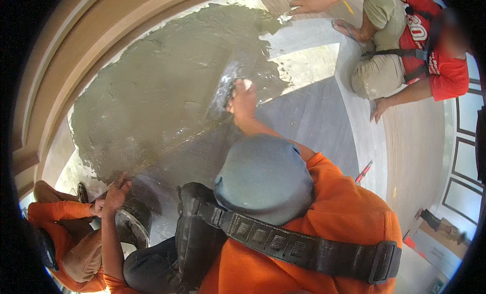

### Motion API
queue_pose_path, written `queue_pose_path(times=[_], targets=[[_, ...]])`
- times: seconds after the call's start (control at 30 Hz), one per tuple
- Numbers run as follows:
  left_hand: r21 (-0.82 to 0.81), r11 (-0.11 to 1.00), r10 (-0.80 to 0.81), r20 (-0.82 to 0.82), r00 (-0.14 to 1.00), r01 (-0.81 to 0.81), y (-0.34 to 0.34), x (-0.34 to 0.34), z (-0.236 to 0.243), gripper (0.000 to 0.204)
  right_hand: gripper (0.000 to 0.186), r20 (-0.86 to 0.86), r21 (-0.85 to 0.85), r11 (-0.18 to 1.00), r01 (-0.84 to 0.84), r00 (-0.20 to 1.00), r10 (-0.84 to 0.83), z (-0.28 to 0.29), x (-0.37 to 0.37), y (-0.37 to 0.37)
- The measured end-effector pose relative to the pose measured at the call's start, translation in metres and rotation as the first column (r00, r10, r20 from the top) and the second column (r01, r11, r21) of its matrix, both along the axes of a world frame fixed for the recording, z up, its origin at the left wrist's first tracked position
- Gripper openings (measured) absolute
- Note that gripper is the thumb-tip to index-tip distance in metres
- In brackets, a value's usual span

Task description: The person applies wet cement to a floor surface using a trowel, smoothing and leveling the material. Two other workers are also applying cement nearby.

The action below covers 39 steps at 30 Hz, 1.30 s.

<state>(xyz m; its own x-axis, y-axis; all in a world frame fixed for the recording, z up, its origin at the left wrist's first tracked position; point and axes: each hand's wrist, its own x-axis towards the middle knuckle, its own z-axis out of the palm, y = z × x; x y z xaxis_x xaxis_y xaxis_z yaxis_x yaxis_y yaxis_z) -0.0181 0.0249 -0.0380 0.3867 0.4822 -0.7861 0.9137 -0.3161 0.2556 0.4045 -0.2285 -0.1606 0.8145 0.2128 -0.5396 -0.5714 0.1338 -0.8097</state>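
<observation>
Toward the picture's centre, my right hand (244, 99) is closed round the pale handle of a trowel (218, 94). Its long, shiny blade lies on a broad layer of wet grey mortar (152, 86). At lower left my left hand (117, 194) is beside the mortar's near edge, fingers bent; what they hold, if anything, is hard to make out. A co-worker's hand (98, 208) is right next to it. Just below stands a dark bucket (135, 225) with a pale-smeared rim. A rounded grey cloth shape (266, 177) covers part of my right forearm.
A co-worker in orange (66, 243) crouches at lower left. Another person in red (417, 46) sits at upper right, hands on the floor. A curved brown wall base (61, 66) borders the mortar. Grey wood-look flooring (304, 112) adjoins it. A red tool (363, 171) lies right.
</observation>
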Motion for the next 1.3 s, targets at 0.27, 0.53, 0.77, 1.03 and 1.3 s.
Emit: queue_pose_path(times=[0.27,0.53,0.77,1.03,1.3], targets=[[-0.098,0.995,-0.020,-0.006,1.000,0.019,-0.009,-0.013,0.002,0.063,0.036,-0.030,-0.121,0.966,0.228,0.972,-0.233,-0.012,0.040,-0.075],[-0.059,0.998,0.028,-0.034,0.999,-0.030,-0.021,0.021,0.025,0.059,0.029,-0.139,-0.053,0.974,0.222,0.964,-0.227,-0.035,0.039,-0.026],[-0.153,0.987,0.053,-0.028,0.998,-0.057,-0.004,-0.005,-0.002,0.065,0.024,-0.056,0.107,0.993,-0.041,0.997,0.047,-0.014,-0.015,0.049],[-0.239,0.936,0.271,0.023,0.962,-0.258,-0.012,-0.034,-0.001,0.059,0.025,-0.092,0.129,0.972,0.197,0.978,-0.186,-0.001,-0.004,0.010],[-0.191,0.971,0.157,0.048,0.986,-0.146,-0.001,-0.033,-0.006,0.058,0.024,-0.151,0.123,0.937,0.327,0.940,-0.308,0.001,0.014,-0.018]])
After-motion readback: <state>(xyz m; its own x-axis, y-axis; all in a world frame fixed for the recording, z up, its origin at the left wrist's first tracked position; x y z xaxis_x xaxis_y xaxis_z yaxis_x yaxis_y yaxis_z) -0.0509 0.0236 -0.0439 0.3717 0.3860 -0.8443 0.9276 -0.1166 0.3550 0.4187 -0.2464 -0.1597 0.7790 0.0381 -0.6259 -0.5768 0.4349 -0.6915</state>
